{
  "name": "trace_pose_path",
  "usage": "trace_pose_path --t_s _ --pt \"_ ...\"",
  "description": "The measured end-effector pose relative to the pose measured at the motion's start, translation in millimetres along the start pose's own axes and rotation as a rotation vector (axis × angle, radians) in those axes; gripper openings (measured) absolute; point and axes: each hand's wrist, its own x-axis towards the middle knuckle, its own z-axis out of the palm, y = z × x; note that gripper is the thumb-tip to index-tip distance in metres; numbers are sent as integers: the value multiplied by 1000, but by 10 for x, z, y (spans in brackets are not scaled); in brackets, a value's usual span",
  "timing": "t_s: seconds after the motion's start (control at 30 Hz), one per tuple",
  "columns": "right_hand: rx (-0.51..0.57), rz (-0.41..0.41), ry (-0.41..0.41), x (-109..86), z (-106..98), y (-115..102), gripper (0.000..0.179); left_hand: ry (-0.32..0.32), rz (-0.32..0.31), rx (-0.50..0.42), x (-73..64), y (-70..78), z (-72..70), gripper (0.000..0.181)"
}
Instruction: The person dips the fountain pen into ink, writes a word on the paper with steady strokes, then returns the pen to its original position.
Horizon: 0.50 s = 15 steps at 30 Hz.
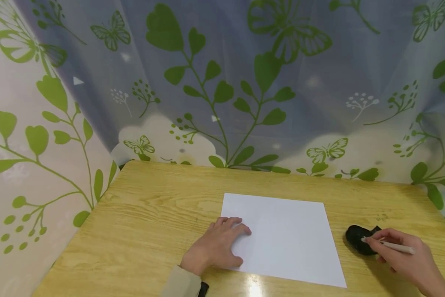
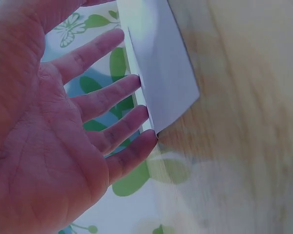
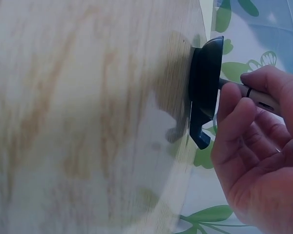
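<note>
A blank white sheet of paper (image 1: 285,241) lies on the wooden table. On its left edge rests my left hand (image 1: 218,246), fingers spread and lightly bent. The left wrist view shows those fingertips (image 2: 149,139) along the sheet's edge, the palm holding nothing. To the right of the paper sits a small black dish (image 1: 357,236) with a short tab at one side. My right hand (image 1: 412,253) pinches a slim, pale-handled writing brush (image 1: 400,247) between thumb and fingers. Its lower end goes down into the dish, so the rim hides the tip in the right wrist view.
The yellow wood-grain table (image 1: 152,231) carries the paper and the dish. A curtain (image 1: 215,82) printed with green leaves and butterflies hangs along its back edge. Similar patterned cloth (image 1: 33,165) covers the left side.
</note>
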Motion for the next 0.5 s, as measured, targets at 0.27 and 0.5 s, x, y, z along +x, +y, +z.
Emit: trace_pose_path --t_s 0.27,0.5 --pt "12 5 -14 11 -5 -28 47 -11 10 -3 -23 -18 -20 50" --pt "5 13 -17 21 -18 -45 47 -11 18 -4 -9 -24 8 54"
